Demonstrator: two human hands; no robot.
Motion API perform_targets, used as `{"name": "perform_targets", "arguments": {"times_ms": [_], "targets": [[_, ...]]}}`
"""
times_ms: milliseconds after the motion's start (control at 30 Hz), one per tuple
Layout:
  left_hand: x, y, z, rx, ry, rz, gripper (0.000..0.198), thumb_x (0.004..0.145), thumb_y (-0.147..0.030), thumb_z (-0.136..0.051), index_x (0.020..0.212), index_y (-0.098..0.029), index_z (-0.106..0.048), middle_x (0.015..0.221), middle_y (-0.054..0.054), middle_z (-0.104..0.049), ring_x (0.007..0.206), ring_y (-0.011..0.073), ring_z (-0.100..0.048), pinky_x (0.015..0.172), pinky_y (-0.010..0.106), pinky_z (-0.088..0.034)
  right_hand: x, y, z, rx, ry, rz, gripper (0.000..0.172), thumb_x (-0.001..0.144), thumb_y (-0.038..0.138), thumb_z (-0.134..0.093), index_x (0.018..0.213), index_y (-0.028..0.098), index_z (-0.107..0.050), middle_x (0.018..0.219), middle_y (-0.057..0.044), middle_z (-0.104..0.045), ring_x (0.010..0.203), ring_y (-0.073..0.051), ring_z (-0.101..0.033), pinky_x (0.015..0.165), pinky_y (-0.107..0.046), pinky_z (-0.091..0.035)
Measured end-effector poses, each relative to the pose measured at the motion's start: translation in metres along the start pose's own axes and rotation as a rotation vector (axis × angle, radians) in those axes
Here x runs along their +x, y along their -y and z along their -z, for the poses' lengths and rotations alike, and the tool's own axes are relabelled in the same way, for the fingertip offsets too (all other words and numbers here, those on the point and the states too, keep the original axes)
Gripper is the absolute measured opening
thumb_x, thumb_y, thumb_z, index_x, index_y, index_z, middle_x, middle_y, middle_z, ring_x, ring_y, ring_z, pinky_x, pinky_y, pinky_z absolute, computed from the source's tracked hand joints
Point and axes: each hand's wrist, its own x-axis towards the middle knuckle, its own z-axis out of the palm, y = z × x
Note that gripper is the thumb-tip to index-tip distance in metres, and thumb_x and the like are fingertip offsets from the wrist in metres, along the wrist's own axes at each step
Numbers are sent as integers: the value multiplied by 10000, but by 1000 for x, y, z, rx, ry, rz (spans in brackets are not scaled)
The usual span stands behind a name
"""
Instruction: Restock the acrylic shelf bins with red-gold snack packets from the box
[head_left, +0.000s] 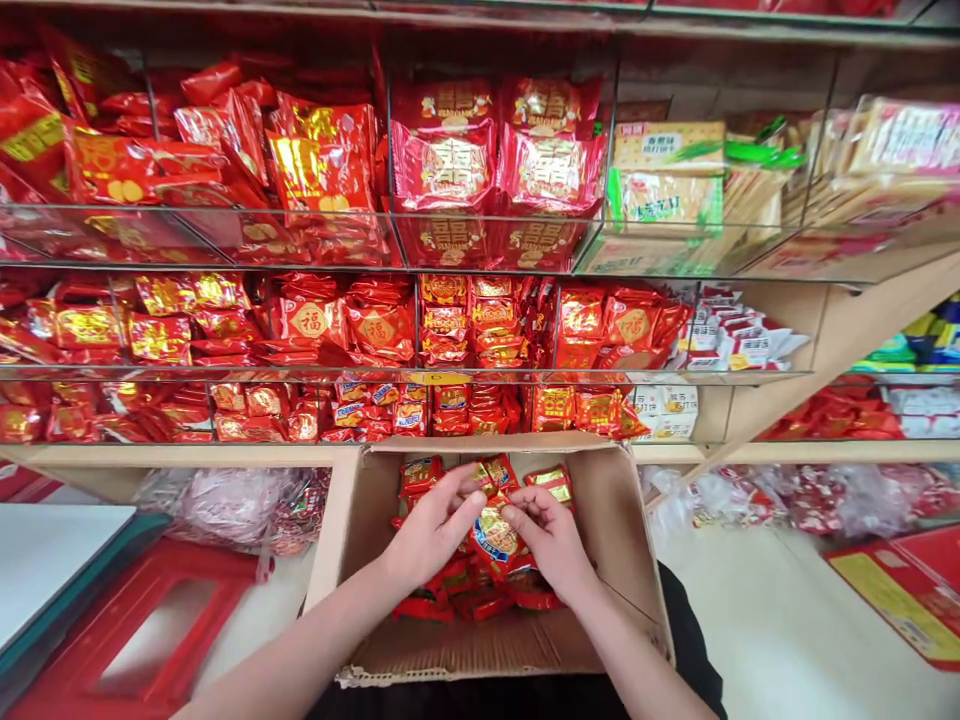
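Observation:
A snack packet in red and gold, with a blue band, is held up between my two hands. At its upper left edge, my left hand pinches with thumb and fingers. My right hand grips its right side, the thumb lying on the front. Below and around them, red packets lie loose in an open cardboard box. Part of that pile is hidden by my hands and the held packet.
Beyond the box rise shelves with clear fronts, filled with red packets and pale biscuit packs. Plastic bags sit under the lowest shelf. On the left are a red crate and a white surface.

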Motion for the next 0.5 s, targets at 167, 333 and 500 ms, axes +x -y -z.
{"name": "perform_targets", "arguments": {"times_ms": [167, 333, 500], "targets": [[-3, -4, -24, -221, 3, 154, 368, 802, -441, -354, 677, -145, -534, 576, -28, -496, 555, 94, -452, 531, 199, -382, -14, 19, -10, 215, -125, -94, 193, 665, 304, -629, 790, 171, -568, 700, 9, -579, 664, -110, -514, 623, -220, -411], [-8, -5, -28, -293, -132, 262, 360, 806, -469, -309, 737, -170, -498, 565, -39, -456, 508, 99, -427, 488, 205, -364, -27, 14, -23, 509, -222, -236, 386, 587, 296, -694, 921, 181, -538, 893, -40, -626, 818, -176, -572, 774, -334, -433], [-11, -7, -30, -87, -154, 171, 311, 808, -432, -337, 721, -183, -503, 690, -4, -503, 680, 133, -476, 649, 236, -387, -36, -1, -25, 523, -254, -326, 358, 597, 330, -686, 895, 202, -535, 875, -14, -648, 804, -174, -592, 740, -299, -455]]}}
